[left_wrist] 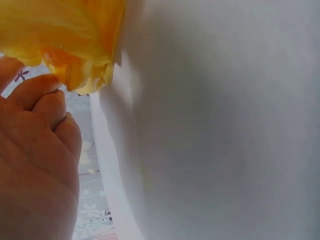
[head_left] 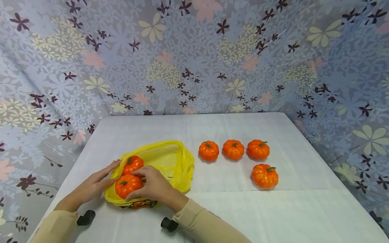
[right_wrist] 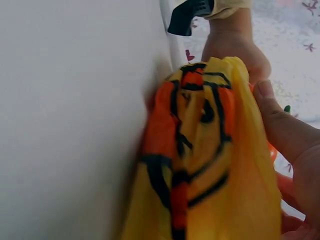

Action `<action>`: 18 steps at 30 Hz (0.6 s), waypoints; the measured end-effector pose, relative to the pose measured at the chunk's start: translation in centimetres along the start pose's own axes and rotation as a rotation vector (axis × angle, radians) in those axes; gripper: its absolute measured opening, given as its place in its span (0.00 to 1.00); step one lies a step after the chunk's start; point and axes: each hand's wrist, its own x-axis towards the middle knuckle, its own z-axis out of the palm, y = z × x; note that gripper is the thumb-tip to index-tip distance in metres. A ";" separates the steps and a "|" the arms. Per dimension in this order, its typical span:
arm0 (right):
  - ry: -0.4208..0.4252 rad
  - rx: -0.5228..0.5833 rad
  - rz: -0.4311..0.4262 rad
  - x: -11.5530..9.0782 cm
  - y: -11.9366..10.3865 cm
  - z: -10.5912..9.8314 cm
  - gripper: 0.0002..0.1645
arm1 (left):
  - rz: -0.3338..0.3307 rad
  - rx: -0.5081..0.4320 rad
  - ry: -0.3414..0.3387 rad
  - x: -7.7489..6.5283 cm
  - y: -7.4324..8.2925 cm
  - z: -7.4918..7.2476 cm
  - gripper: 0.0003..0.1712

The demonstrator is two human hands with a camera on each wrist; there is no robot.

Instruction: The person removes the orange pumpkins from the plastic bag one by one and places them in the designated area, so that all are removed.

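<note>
A yellow plastic bag point(head_left: 165, 161) lies with its mouth facing up on the left part of the table. Inside its left end are two small orange toy pumpkins with green stems, a far pumpkin point(head_left: 133, 164) and a near pumpkin point(head_left: 125, 186). My right hand point(head_left: 156, 184) reaches over the bag and grips the near pumpkin between thumb and fingers. Against the bag's outer left side rests my left hand point(head_left: 94, 185), its fingers extended in the head view. From the right wrist, the bag's printed side point(right_wrist: 200, 150) hides most of the pumpkin.
Three orange pumpkins stand in a row right of the bag: a left one point(head_left: 208, 151), a middle one point(head_left: 233, 149) and a right one point(head_left: 258, 149). Another pumpkin point(head_left: 264, 176) sits nearer. A white cloth covers the table point(head_left: 231, 216); flowered fabric point(head_left: 194, 57) hangs behind it.
</note>
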 end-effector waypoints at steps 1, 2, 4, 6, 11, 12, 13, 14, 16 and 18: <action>0.002 0.007 0.002 -0.1 0.0 -0.2 0.45 | -0.005 0.001 -0.002 0.0 0.0 0.0 0.36; 0.004 0.013 0.004 -0.2 -0.1 -0.4 0.45 | -0.009 0.002 -0.003 0.0 0.0 0.1 0.36; 0.008 0.038 0.009 -0.3 -0.1 -0.7 0.45 | -0.015 0.008 -0.006 0.0 0.1 0.1 0.36; 0.016 0.073 0.007 -0.5 -0.2 -1.1 0.44 | -0.019 0.017 -0.007 0.0 0.1 0.1 0.36; 0.050 0.177 0.002 -0.6 -0.2 -2.2 0.43 | -0.011 0.036 -0.002 0.1 0.2 0.1 0.36; 0.058 0.189 0.003 -0.7 -0.2 -2.4 0.43 | -0.012 0.036 -0.003 0.1 0.2 0.1 0.36; 0.065 0.200 0.005 -0.7 -0.2 -2.6 0.43 | -0.007 0.034 -0.003 0.1 0.2 0.1 0.36; 0.073 0.206 0.006 -0.7 -0.1 -2.8 0.42 | -0.008 0.031 -0.002 0.1 0.3 0.1 0.36; 0.089 0.210 0.009 -0.7 -0.1 -3.2 0.42 | -0.007 0.028 -0.003 0.1 0.3 0.1 0.36; 0.108 0.214 0.008 -0.8 0.0 -3.7 0.42 | -0.009 0.025 -0.004 0.1 0.3 0.1 0.36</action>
